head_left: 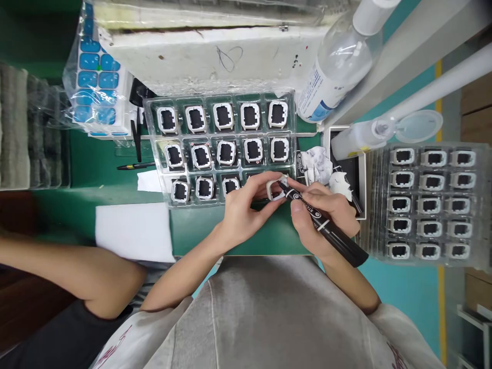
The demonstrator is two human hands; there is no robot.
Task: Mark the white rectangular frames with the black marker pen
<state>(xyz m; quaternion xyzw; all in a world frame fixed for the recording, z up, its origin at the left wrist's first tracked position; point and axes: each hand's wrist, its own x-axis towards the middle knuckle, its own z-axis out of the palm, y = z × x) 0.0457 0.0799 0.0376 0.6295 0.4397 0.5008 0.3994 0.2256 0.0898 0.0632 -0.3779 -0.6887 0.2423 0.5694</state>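
Note:
Between the fingers and thumb of my left hand (246,207) is a small silver-white watch case frame (273,190), held near the front edge of the bench. My right hand (326,215) grips a black marker pen (326,225), its tip pointing into the frame's opening; whether it touches cannot be made out. Just beyond my hands lies a clear plastic tray (184,171) with rows of similar frames in its compartments. My left hand and the held frame hide part of the tray's nearest row.
Right of me rises a stack of trays (417,215) with more frames. A clear bottle (334,66) and a white dispenser bottle (361,136) stand at back right, near crumpled tissue (317,164). A white cloth (134,233) lies left. Another person's arm (77,271) rests at far left.

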